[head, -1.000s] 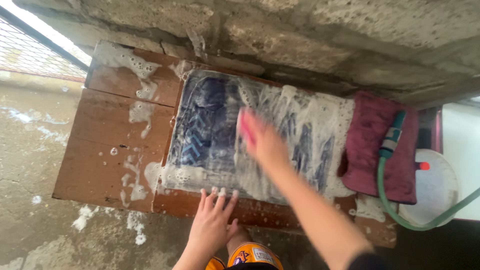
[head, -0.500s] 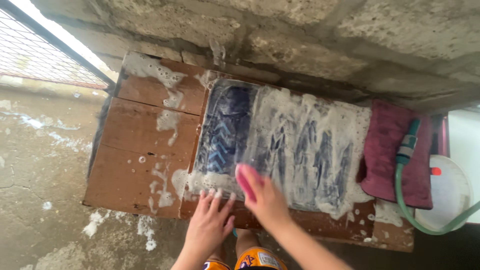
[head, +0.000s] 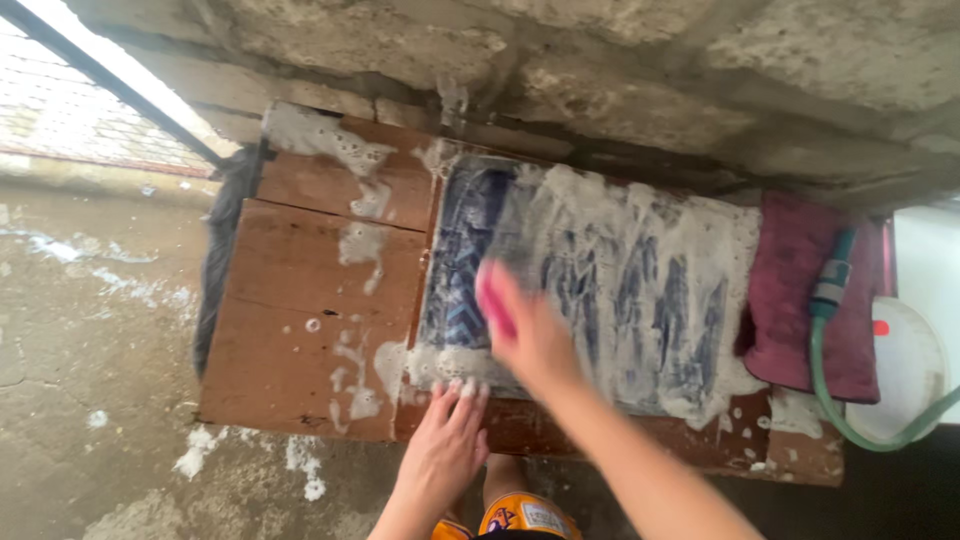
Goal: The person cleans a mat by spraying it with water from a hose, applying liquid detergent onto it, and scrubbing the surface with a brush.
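The step in hand looks like scrubbing: a blue patterned cloth (head: 590,290), covered with soap foam (head: 640,225), lies flat on the wet wooden board (head: 310,300) against the stone wall (head: 600,60). The right hand (head: 525,330) is blurred, closed around a pink brush (head: 493,300) over the left part of the cloth. The left hand (head: 447,435) lies flat with spread fingers, pressing the near edge. I judge the next stroke needs this firm holding. A maroon cloth (head: 800,300) and green hose (head: 835,360) lie at the right.
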